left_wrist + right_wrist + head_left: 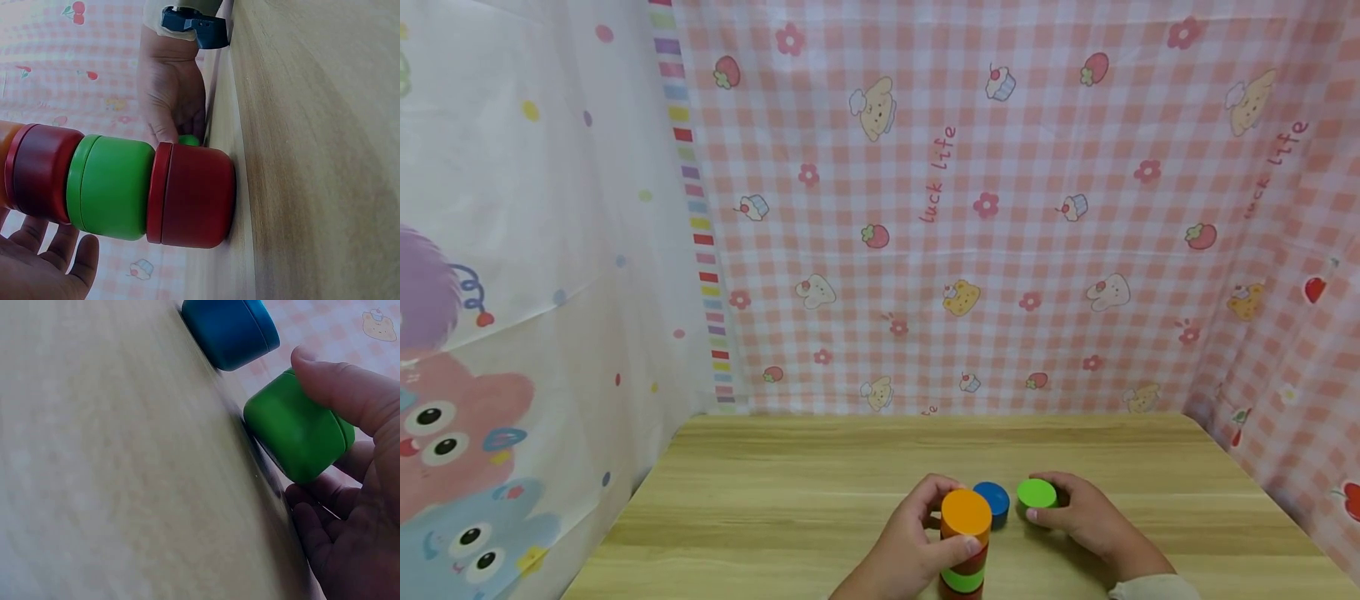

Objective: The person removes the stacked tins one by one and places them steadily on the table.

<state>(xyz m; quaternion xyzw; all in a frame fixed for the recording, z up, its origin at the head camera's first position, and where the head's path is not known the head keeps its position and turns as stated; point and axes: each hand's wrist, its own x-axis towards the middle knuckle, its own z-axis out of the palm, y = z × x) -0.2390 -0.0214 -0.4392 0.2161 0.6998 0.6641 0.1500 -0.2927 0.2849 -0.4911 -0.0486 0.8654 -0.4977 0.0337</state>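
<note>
A stack of small round lidded jars stands upright on the table. From the top come an orange jar (966, 511), a dark red jar (47, 172), a green jar (115, 187) and a red jar (194, 197). My left hand (906, 542) grips the stack at the orange jar, thumb in front and fingers behind. To the right, my right hand (1093, 517) holds another green jar (294, 425) between thumb and fingers, low at the tabletop; whether it touches the wood is hard to tell. Between the stack and this jar, a blue jar (992, 500) sits on the table.
The wooden table (775, 467) reaches back to a pink checked curtain (1030, 133). A white patterned curtain (602, 317) hangs along the left edge. A dark device (195, 26) is strapped at the right wrist.
</note>
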